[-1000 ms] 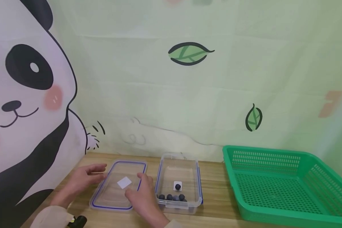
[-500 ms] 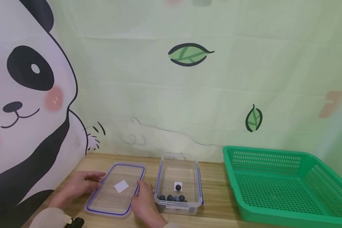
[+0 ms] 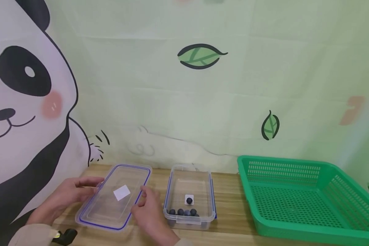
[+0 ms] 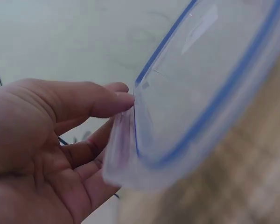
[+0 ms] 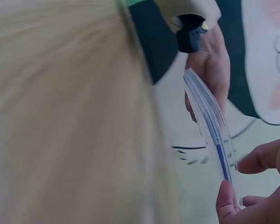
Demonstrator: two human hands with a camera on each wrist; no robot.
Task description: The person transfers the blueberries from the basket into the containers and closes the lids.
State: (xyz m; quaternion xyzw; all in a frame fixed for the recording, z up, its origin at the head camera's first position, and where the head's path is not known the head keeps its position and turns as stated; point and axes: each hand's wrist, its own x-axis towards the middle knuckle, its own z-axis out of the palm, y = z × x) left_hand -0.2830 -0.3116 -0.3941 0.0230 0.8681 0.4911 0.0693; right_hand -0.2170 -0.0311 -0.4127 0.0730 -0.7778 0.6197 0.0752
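A clear plastic box lid [image 3: 107,210] with a blue seal and a white square label is raised off the table in a slight tilt. My left hand [image 3: 69,194] pinches its left edge, thumb on top and fingers beneath, as the left wrist view shows. On the opposite edge, my right hand [image 3: 150,212] grips with thumb and fingers; the lid [image 5: 214,126] appears edge-on in the right wrist view. To the right stands the uncovered clear box [image 3: 213,201], with several blueberries [image 3: 180,212] along its near end and one blueberry [image 3: 189,201] over a white square.
A large green plastic basket [image 3: 255,215] stands on the wooden table [image 3: 230,218] at the right. Behind the table hangs a pale green cloth [image 3: 135,85] printed with leaves and a panda [image 3: 27,123].
The right hand has moved from over the lid to its right edge. Both hands have taken hold of the lid, lifted it and shifted it left, away from the box.
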